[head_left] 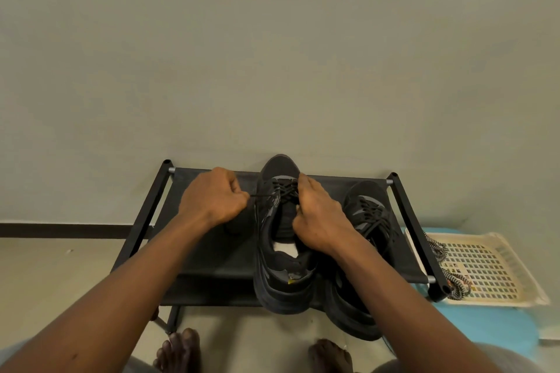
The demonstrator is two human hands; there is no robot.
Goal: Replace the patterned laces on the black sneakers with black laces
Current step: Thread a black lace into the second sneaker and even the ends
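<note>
Head view: the sneaker (283, 275) sits mid shoe rack (212, 254), toe at the back edge, heel over the front edge. The left hand (212, 198) pinches the black lace (262, 195), drawn taut to the left. The right hand (318, 218) curls over the sneaker's lacing, steadying it. A second sneaker (371, 215) near the right edge looks already laced black. The patterned laces (439, 251) lie off the rack on a tray (491, 269). Likely step: snugging the lower rows. The next move calls for threading the lace end through the next eyelet.

Matt black cloth shelf (212, 254), metal tube ends; plastic lattice tray (485, 269); woven patterned laces (439, 251).
</note>
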